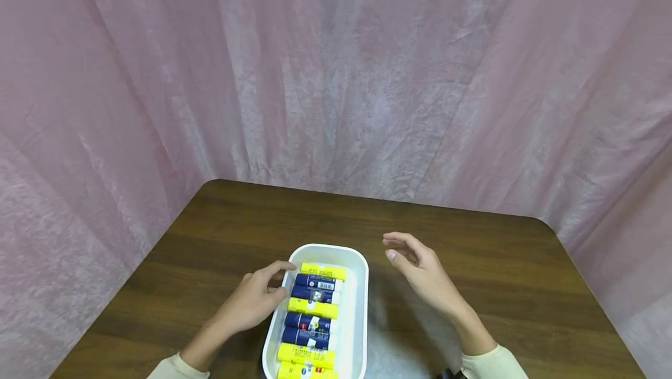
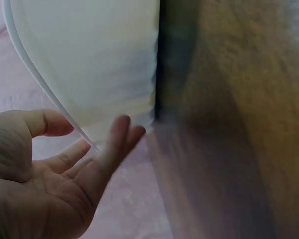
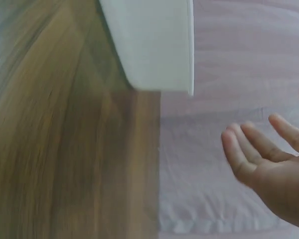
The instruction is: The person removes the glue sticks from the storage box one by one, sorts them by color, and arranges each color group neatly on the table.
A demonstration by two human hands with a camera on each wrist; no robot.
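My left hand (image 1: 252,303) rests against the left wall of the white tray (image 1: 357,309), its fingers (image 2: 114,144) loosely spread and touching the rim near the far corner, pinching nothing. My right hand (image 1: 420,271) hovers above the counter (image 1: 499,262) just right of the tray, fingers (image 3: 249,149) relaxed and slightly curled, holding nothing. The tray sits near the front edge of the counter, between my hands, and glue sticks (image 1: 312,315) lie in it side by side in a row from the far end to the near end, yellow ones and dark blue ones mixed. The row looks complete to me: no stick lies loose on the counter, and the only free room is a strip along the tray's right side. The near end is cut off by the frame, so I may be missing a gap there. Little seems left beyond steadying or moving the tray.
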